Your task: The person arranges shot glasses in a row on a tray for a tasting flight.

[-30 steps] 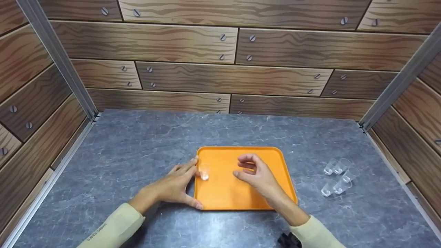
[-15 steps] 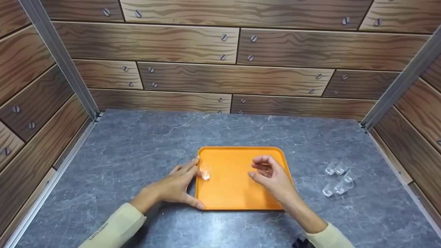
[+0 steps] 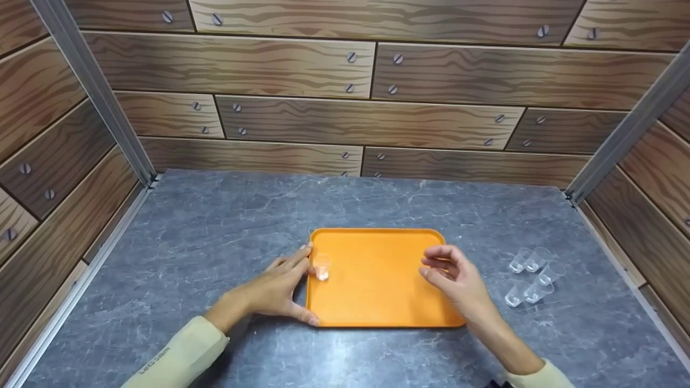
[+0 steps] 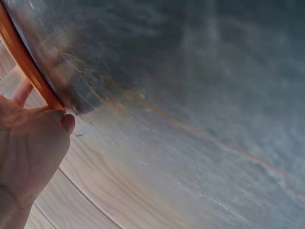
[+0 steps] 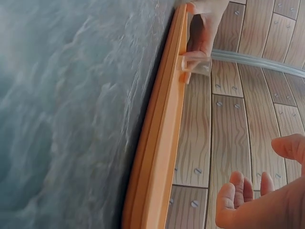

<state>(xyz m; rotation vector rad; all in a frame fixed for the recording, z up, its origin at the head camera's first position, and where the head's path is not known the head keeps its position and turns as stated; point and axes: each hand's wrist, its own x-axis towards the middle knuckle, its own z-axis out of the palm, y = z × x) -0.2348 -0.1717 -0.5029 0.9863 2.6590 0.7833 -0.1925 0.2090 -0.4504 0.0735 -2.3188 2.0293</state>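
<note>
An orange tray (image 3: 377,280) lies flat on the table. Along its left edge rests my left hand (image 3: 277,288), fingers spread and the thumb at the near left corner; in the left wrist view its fingertips meet the tray's rim (image 4: 33,71). One small clear plastic cup (image 3: 322,269) stands upright on the tray close to that edge, beside the left fingers. My right hand (image 3: 458,283) is over the tray's right side, its fingers loosely bent and holding nothing. The right wrist view shows the cup (image 5: 198,65) near the left hand.
Several small clear plastic cups (image 3: 531,275) stand in a cluster on the grey marbled table (image 3: 237,215), to the right of the tray. Wood-patterned walls (image 3: 302,118) with metal corner posts (image 3: 105,97) close off the back and sides.
My right hand has moved right across the tray, away from the cup on it and toward the cluster. The left hand, the tray and the cups have stayed in place.
</note>
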